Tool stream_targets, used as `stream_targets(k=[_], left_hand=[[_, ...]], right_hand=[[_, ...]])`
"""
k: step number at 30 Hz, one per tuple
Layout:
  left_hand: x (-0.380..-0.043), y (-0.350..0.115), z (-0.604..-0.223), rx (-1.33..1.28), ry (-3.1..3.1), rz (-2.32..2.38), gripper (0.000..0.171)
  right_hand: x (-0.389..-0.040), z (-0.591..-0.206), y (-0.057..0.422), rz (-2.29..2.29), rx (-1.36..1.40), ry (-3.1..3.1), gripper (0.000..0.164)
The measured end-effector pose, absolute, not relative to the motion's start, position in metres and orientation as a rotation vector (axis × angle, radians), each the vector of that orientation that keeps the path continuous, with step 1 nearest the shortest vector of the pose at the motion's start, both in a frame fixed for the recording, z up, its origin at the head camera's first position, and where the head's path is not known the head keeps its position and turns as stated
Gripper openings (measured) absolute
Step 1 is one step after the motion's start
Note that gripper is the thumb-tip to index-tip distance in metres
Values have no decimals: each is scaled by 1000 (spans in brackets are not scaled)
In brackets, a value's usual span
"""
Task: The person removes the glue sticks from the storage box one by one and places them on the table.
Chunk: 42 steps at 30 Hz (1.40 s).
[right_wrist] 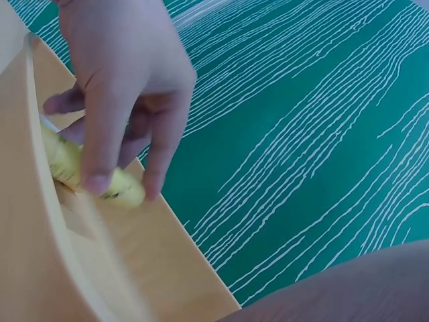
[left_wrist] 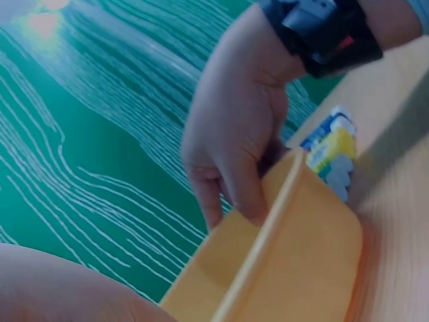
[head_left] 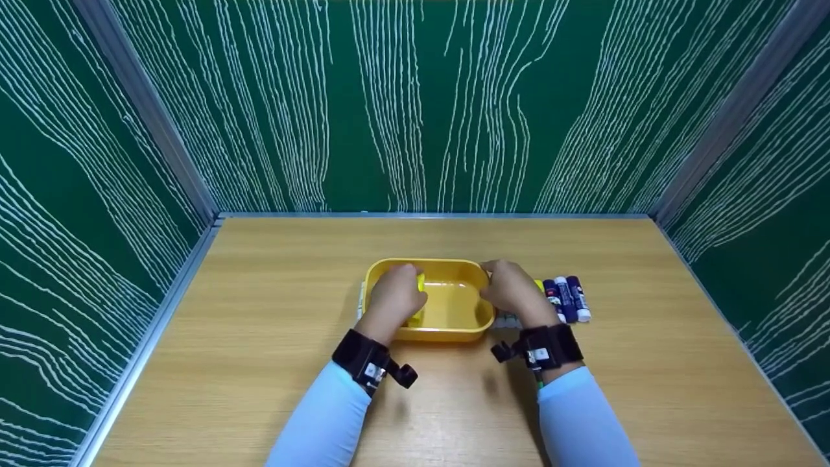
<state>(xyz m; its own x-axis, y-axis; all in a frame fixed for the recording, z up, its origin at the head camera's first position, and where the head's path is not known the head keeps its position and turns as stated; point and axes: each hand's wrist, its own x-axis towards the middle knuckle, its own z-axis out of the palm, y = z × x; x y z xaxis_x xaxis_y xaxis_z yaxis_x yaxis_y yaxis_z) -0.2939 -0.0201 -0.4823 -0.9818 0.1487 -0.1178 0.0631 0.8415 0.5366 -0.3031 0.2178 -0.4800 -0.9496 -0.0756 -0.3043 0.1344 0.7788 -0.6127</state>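
Observation:
My left hand (head_left: pixel 395 293) reaches into a yellow plastic tray (head_left: pixel 447 335) near its left end. It holds a yellow glue stick (right_wrist: pixel 124 186), thumb on the near side and fingers around it. The glue stick lies low in the tray, close to the wall, and the hand covers part of it. At the tray's right end is my right hand (head_left: pixel 515 292), with its thumb (left_wrist: pixel 247 201) inside and other fingers curled by the rim. It grips that end, though the fingers behind the wall are partly hidden.
Several purple and white glue sticks (head_left: pixel 567 298) lie in a row right of the tray. Beside them are a yellow piece (left_wrist: pixel 333 149) and a greyish piece (left_wrist: pixel 339 176). A pale thing (head_left: pixel 360 299) shows at the tray's left. Green walls (head_left: pixel 454 130) enclose the wooden table (head_left: pixel 279 292).

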Motion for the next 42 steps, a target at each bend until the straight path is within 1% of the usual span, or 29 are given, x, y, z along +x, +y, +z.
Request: stream_targets(k=[6,12,20,27,34,42], left_hand=[[-285,-31,-466,129,2891,917,57],[-278,-47,-454,77,2911,996,57],[-281,-68,-451,43,2926,1068,57],[-287,-96,-446,-97,2900,1057,60],[-294,-120,-454,-118,2916,999,61],[-302,-138,-469,-190,2805,996,64]], right_hand=[[-303,-479,217,-962,50,2653,62],[-303,-477,217,-980,80,2628,65],[-305,-480,220,-915,20,2686,65],[-305,-479,220,-927,51,2662,65],[-303,-479,218,-944,66,2643,64],[-304,-480,220,-959,40,2645,65]])
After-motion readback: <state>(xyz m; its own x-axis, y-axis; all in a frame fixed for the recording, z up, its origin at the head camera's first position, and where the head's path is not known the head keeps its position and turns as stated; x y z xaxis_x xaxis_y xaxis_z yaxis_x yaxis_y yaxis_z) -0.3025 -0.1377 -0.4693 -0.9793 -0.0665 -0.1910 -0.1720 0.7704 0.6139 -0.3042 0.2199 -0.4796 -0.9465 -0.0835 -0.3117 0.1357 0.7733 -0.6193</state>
